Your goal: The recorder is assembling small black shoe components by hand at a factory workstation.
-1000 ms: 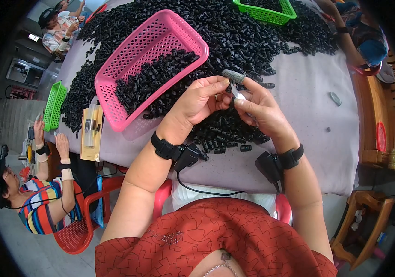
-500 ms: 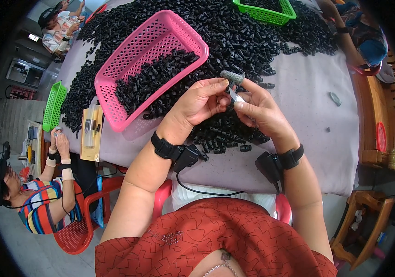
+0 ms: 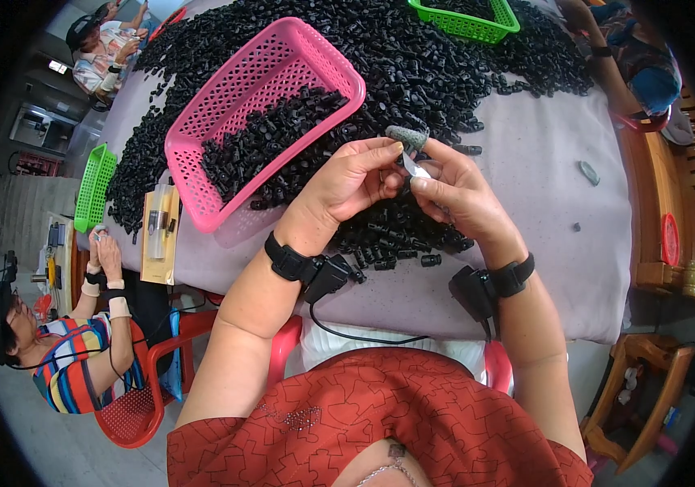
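My two hands meet above the near edge of a heap of small black cylindrical parts (image 3: 412, 73). My left hand (image 3: 347, 180) is closed in a pinch, thumb against fingertips, on a small black part mostly hidden by the fingers. Between thumb and fingers, my right hand (image 3: 465, 188) grips a small blade (image 3: 415, 169), its pale metal tip pointing up towards the left fingertips. A grey speckled finger cover (image 3: 406, 136) wraps the right index finger, which bends over behind the part. Whether the blade touches the part cannot be made out.
A pink basket (image 3: 193, 174) partly filled with black parts stands left of my hands. Green baskets (image 3: 96, 188) sit at the left edge and far side. A clear tube (image 3: 160, 223) lies on a yellowish pad. Co-workers sit left, far left and far right.
My hands keep almost the same place and grip. The blade in my right hand has tilted very slightly; the view has shifted a touch.
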### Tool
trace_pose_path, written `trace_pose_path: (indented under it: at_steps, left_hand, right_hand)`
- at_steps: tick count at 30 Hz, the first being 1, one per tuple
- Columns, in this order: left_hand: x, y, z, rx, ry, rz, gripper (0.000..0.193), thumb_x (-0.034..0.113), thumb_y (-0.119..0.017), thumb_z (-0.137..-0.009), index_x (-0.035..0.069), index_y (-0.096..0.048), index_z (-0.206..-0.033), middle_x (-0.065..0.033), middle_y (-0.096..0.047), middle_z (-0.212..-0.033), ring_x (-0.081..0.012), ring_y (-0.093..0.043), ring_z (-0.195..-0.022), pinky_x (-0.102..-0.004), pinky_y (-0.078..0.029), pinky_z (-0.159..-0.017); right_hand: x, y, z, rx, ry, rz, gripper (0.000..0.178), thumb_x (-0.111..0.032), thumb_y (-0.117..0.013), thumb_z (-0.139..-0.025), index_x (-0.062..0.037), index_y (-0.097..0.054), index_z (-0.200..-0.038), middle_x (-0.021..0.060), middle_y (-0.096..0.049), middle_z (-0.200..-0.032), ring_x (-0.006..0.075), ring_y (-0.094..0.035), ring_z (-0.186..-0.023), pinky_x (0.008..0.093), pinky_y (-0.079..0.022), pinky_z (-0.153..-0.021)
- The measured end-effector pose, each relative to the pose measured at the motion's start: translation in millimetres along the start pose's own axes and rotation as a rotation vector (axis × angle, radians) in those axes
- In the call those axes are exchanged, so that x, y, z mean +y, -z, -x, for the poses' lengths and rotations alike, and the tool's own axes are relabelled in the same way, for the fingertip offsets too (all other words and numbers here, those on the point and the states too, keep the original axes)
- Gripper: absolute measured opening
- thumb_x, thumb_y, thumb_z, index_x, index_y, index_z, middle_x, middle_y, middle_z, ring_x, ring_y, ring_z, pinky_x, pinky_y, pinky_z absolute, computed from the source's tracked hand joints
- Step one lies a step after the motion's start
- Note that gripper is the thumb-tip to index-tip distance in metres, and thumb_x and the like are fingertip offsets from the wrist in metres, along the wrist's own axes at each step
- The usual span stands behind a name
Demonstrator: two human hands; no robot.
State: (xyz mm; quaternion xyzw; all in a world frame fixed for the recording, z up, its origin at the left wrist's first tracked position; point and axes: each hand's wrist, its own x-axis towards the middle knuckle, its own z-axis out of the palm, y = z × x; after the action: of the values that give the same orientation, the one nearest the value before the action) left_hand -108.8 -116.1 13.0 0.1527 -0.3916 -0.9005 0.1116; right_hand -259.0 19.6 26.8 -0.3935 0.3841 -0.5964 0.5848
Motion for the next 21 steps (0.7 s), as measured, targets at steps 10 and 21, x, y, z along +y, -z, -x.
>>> trace_pose_path:
  at_steps: [10,21]
  left_hand:
    - [-1.0,3.2,-0.1,0.007,0.004,0.000,0.020,0.022,-0.059,-0.096,0.004,-0.063,-0.102,-0.0004,-0.062,-0.082,-0.0073,-0.055,-0.065,-0.0215,-0.048,-0.060]
    - [0.5,-1.4,0.3,0.007,0.017,0.015,0.015,0.019,-0.060,-0.096,0.005,-0.064,-0.101,-0.0029,-0.066,-0.081,-0.0081,-0.059,-0.063,-0.0226,-0.050,-0.059]
  right_hand:
    - [0.1,-1.2,-1.1,0.035,0.005,0.079,0.046,-0.016,-0.063,-0.093,-0.0041,-0.050,-0.135,-0.0028,-0.057,-0.076,0.0010,-0.046,-0.056,0.0156,-0.035,-0.045]
    - [2.5,2.7,-2.8,0.071,0.010,0.012,0.035,-0.014,-0.062,-0.094,-0.0008,-0.053,-0.125,-0.0018,-0.060,-0.082,0.0008,-0.044,-0.056,0.0156,-0.033,-0.044]
